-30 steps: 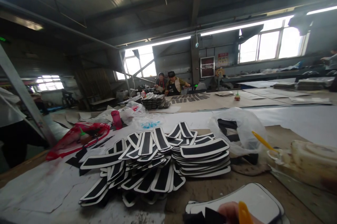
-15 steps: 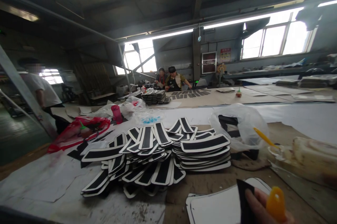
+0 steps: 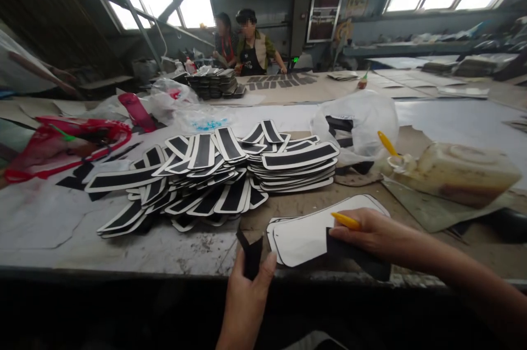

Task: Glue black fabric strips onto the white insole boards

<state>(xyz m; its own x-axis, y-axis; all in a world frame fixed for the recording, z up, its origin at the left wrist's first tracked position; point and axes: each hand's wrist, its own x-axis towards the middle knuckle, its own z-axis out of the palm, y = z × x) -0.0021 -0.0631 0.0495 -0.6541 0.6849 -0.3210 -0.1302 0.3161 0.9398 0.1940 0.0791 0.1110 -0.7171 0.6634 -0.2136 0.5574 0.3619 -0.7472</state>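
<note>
My left hand (image 3: 246, 298), at the table's front edge, is closed on a folded black strip (image 3: 252, 258) between thumb and fingers. To its right, my right hand (image 3: 373, 232) grips a tool with a yellow handle (image 3: 346, 221), its working end hidden. The same hand also pinches a longer black strip (image 3: 364, 261), which hangs over the near part of a white curved panel (image 3: 298, 243). That panel lies on a small stack of similar ones. Beyond my hands is a loose pile of white-edged panels with black strips on them (image 3: 233, 199).
A tipped, stained plastic jug (image 3: 469, 171) with another yellow handle (image 3: 387, 143) lies at right. Behind the pile sits a clear plastic bag (image 3: 370, 119); a red bag (image 3: 24, 155) is at left. Two people (image 3: 252, 54) work at the far table; another person's arm shows at far left.
My view has tilted down, so the table sits higher in the picture. My left hand with its black strip has come into view. My right hand and forearm now show more fully, over the white panels.
</note>
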